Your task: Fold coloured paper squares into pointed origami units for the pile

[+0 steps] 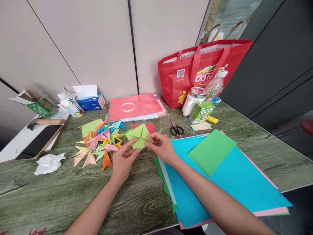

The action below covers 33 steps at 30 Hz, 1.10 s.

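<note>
A folded piece of light green paper (140,135) is held up between both hands, its creased flaps meeting near the middle. My left hand (124,160) pinches its lower left edge with thumb and fingers. On its right side my right hand (160,146) grips the edge between thumb and forefinger. Behind and left of the hands lies a pile of pointed folded paper pieces (93,143) in orange, pink, yellow, green and blue. Under my right forearm are large sheets of blue paper (234,176), with a green sheet (212,151) on top.
Black-handled scissors (176,128) lie beyond the blue paper. At the back stand a red bag (178,88), a white mug (190,103), a green carton (201,112) and a plastic bottle (216,83). Leftward are a phone (39,142), a hammer (46,121), a crumpled tissue (49,164) and a tissue box (90,101).
</note>
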Available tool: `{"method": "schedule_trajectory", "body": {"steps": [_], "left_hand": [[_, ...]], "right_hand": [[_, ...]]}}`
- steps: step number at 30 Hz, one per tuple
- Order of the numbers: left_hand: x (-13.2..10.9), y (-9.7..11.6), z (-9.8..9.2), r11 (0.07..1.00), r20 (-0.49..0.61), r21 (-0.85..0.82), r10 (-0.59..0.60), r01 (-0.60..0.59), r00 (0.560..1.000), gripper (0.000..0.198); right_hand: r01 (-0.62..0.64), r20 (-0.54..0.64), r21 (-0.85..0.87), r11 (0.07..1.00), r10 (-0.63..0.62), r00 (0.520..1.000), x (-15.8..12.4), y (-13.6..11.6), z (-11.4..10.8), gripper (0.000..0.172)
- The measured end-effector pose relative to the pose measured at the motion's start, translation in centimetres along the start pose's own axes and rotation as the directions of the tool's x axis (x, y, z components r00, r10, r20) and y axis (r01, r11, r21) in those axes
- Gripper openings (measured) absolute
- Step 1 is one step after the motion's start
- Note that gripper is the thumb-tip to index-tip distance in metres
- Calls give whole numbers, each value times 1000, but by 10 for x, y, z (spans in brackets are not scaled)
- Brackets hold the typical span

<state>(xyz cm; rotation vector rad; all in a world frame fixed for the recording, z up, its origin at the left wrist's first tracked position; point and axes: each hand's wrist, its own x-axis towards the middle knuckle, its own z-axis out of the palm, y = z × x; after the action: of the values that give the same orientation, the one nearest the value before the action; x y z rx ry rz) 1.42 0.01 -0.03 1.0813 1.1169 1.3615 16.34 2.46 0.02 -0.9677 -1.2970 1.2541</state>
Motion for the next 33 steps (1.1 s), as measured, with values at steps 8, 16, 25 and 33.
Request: {"method": "schedule_trajectory", "body": {"steps": [8,16,25,33], "left_hand": [[0,1,1,999,-28,29,18,-17,999,42],[-1,2,3,999,-29,26,18,-18,999,39],[0,0,2,1000,30,20,16,-17,999,43],[-1,3,0,997,185,-65,-34,47,982,46]], "right_hand": [[-6,-8,-23,1000,6,1000,0,2,0,19],[21,-5,-12,1000,-22,1000,-1,-1,1,15],[88,70,-48,995,-84,994,-1,-4,-2,18],[80,52,-56,995,-77,996,2,-1,-7,17]]}}
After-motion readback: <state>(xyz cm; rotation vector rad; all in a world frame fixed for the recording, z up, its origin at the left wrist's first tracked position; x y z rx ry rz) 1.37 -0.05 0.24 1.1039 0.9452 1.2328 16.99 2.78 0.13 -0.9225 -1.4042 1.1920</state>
